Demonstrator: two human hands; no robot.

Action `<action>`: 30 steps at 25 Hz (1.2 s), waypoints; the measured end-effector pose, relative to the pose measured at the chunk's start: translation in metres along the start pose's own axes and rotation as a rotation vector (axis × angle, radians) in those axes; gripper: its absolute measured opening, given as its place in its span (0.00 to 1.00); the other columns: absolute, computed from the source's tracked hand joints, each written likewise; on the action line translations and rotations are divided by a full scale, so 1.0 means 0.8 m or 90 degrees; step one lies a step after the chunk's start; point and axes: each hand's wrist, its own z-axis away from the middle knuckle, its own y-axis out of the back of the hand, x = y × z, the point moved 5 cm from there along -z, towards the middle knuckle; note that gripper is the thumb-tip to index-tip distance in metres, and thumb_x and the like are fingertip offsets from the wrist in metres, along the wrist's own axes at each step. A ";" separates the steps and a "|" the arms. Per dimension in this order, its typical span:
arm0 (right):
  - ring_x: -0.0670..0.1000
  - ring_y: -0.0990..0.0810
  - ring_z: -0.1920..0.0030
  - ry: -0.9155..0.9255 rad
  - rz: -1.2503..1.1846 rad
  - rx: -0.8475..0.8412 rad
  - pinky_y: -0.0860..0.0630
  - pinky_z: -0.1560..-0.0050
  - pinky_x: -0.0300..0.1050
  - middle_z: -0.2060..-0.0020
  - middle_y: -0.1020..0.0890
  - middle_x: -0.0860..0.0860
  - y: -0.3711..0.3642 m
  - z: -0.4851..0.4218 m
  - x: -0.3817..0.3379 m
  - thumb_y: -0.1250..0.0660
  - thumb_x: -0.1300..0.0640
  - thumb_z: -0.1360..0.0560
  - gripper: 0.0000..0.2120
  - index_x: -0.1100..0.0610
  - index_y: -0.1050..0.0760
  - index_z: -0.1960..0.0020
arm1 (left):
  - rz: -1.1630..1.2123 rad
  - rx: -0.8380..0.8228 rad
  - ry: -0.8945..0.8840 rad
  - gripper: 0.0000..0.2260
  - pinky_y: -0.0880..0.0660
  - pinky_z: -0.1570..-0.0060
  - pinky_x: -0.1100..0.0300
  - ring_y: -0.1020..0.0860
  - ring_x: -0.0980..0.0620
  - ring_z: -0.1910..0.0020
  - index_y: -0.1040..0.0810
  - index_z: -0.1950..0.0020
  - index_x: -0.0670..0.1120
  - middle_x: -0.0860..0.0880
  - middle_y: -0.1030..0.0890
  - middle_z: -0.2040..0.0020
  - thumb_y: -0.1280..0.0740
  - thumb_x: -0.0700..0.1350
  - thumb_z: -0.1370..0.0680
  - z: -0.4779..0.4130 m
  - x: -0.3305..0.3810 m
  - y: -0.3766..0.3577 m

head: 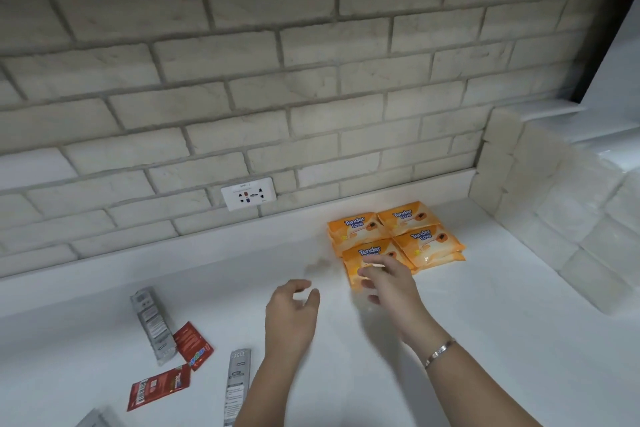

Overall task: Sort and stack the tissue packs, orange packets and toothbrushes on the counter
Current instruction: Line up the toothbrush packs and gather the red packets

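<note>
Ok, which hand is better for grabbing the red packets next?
Probably the left hand: it hovers empty, nearer the red packets on its side. The right hand is over the orange Tender Love packs.

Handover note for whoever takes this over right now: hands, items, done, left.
Left hand: open, empty, above the counter.
Right hand: open, blurred, at the front-left Tender Love pack; contact unclear.
Done: Tender Love packs grouped two by two near the back right corner.
Left: two red sachets and grey toothbrush packs lie scattered front left, unsorted.
</note>
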 end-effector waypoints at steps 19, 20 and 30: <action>0.40 0.24 0.67 0.141 0.252 -0.200 0.26 0.62 0.35 0.57 0.17 0.48 -0.233 0.068 0.050 0.33 0.60 0.23 0.10 0.46 0.18 0.50 | 0.103 0.127 0.049 0.08 0.22 0.57 0.65 0.17 0.53 0.62 0.16 0.54 0.50 0.47 0.15 0.62 0.30 0.37 0.21 0.050 -0.131 0.223; 0.41 0.23 0.66 0.139 0.257 -0.210 0.26 0.61 0.36 0.56 0.17 0.47 -0.242 0.069 0.053 0.33 0.60 0.23 0.10 0.45 0.19 0.50 | 0.094 0.133 0.061 0.08 0.20 0.55 0.62 0.16 0.51 0.61 0.16 0.54 0.50 0.48 0.14 0.62 0.30 0.37 0.21 0.051 -0.137 0.230; 0.46 0.21 0.61 0.007 0.560 -0.272 0.24 0.64 0.40 0.57 0.21 0.47 -0.261 0.070 0.125 0.26 0.54 0.29 0.25 0.50 0.32 0.36 | -0.246 -0.064 0.078 0.06 0.28 0.64 0.68 0.23 0.61 0.63 0.18 0.50 0.49 0.55 0.18 0.61 0.29 0.50 0.22 0.039 -0.155 0.186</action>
